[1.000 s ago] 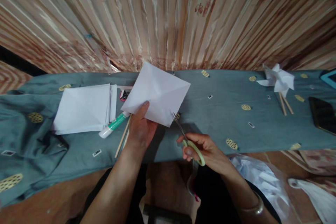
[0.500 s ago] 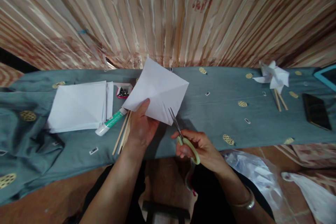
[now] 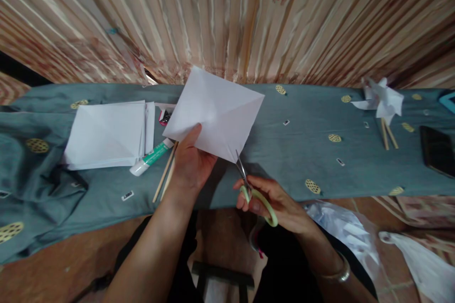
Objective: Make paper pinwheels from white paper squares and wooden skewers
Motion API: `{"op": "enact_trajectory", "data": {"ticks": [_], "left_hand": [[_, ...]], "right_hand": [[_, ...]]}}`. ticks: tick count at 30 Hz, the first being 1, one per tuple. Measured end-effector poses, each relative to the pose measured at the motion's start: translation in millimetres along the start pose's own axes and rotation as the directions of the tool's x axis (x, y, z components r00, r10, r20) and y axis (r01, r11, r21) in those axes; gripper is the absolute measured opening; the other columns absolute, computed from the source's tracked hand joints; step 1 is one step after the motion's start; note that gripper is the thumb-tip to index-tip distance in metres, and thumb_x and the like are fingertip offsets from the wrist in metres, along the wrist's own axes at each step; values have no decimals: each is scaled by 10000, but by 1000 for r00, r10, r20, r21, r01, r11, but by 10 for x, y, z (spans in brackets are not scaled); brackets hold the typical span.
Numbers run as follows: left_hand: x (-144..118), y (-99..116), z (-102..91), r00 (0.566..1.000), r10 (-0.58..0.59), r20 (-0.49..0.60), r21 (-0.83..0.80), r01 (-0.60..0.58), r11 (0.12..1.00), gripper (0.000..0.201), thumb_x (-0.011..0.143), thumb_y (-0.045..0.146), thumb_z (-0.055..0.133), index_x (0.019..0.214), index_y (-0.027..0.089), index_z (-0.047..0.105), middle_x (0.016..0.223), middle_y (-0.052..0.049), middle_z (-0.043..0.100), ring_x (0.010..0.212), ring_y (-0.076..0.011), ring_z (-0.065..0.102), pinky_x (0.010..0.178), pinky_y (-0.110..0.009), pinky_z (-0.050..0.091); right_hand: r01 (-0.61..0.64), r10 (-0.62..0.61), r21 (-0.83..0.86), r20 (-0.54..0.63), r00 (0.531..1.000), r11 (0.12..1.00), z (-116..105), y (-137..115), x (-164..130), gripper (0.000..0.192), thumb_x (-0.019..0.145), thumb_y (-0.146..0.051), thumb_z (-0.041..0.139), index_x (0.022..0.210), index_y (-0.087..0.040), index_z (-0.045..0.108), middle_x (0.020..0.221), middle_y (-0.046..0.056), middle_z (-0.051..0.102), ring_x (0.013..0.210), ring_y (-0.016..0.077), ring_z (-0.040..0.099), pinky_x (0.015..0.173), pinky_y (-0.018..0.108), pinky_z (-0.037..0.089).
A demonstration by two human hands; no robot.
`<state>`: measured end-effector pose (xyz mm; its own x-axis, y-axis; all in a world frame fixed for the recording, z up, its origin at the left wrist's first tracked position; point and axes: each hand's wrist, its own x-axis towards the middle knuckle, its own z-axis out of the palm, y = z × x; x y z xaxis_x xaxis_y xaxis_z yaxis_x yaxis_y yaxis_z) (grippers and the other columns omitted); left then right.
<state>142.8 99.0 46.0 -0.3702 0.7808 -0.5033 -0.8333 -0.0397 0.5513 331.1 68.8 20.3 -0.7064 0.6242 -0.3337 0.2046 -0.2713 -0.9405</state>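
A creased square sheet of white paper [image 3: 216, 113] is held up over the table by my left hand [image 3: 192, 163], its thumb on top and the fingers underneath. My right hand [image 3: 268, 196] grips a pair of scissors [image 3: 265, 206] with pale green handles. The blades meet the paper's near corner, one of them showing over its face. Behind my left wrist lie thin wooden sticks [image 3: 165, 173], partly covered. A green and white glue stick [image 3: 151, 157] rests beside a stack of white paper [image 3: 106, 135]. A small box with dark bits [image 3: 165, 117] is half hidden by the sheet.
On the right of the blue-green tablecloth [image 3: 305, 151] lie a paper pinwheel [image 3: 387, 102] with two sticks and a dark phone [image 3: 437, 151]. A pleated curtain [image 3: 227, 23] hangs behind. Plastic bags [image 3: 348, 227] are on the floor at the right.
The sheet has turned slightly and flattened toward me, its right corner moving right and up. The scissor blades now sit at its near corner, a little further right. The view has shifted slightly.
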Motion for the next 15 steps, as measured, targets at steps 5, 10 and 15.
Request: {"op": "enact_trajectory", "data": {"ticks": [5,10,15], "left_hand": [[-24,-65,6,998,-67,16,2,67,998,262,928,129,466,1109,181,648,921,-37,729,893,-174,683,790,-287,589],[-15,-89,-12,997,-75,15,2,75,997,275,916,134,478,1120,210,646,956,-36,733,967,-195,678,814,-313,593],[-10,-76,-8,998,-52,26,-31,53,998,282,910,110,479,1120,210,637,941,-30,737,931,-169,691,815,-281,585]], "right_hand": [[13,-13,-17,-32,999,1000,-30,22,0,616,788,-698,608,1099,-166,619,788,34,619,679,142,546,645,293,463],[27,-27,-21,-28,999,999,-38,57,16,632,794,-697,605,1123,-158,603,804,37,622,691,140,548,648,297,458],[14,-16,-43,-34,999,999,-30,58,26,651,786,-715,596,1121,-157,604,805,36,615,694,141,538,652,305,455]]}}
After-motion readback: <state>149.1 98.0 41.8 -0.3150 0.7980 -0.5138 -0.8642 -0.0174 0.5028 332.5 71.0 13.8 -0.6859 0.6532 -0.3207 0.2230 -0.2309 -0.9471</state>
